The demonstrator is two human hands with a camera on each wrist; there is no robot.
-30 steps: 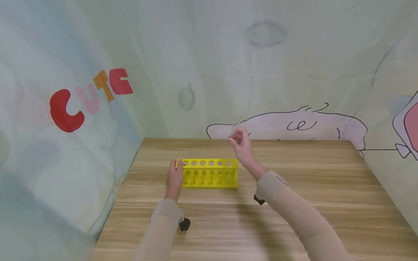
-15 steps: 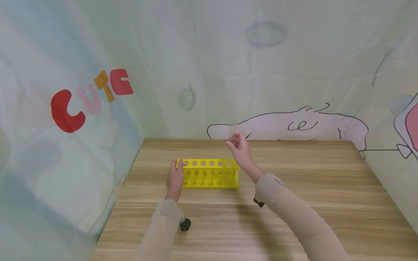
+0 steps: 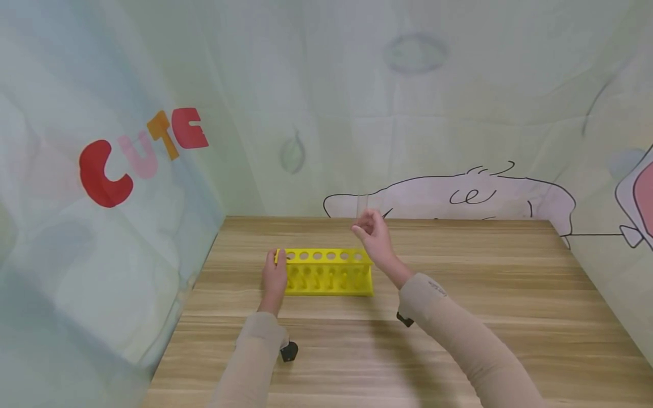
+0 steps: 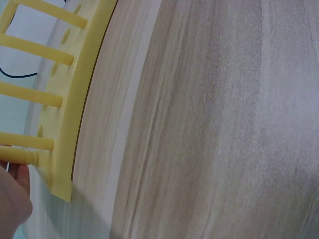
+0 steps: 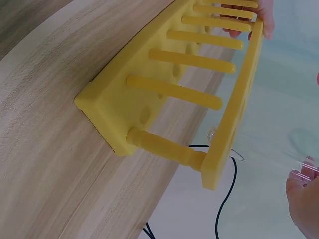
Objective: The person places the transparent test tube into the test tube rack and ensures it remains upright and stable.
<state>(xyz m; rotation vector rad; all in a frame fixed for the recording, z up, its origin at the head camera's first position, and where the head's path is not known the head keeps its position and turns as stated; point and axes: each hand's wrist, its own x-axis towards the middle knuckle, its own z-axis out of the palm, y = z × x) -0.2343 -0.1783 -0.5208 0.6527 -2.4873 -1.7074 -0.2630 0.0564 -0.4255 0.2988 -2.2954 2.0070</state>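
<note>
Upright, clear tube (image 3: 363, 202) pinched in right fingers (image 3: 363, 222)

Hidden and cut-off parts around the yellow plastic test-tube rack (image 3: 327, 272)

The clear glass tube (image 3: 361, 205) above the rack's right end is too faint to trace; its lower part hides behind the right hand (image 3: 374, 237). The left hand (image 4: 12, 199), at the rack's left end, is cropped by the wrist view's edge, fingers unseen.
</note>
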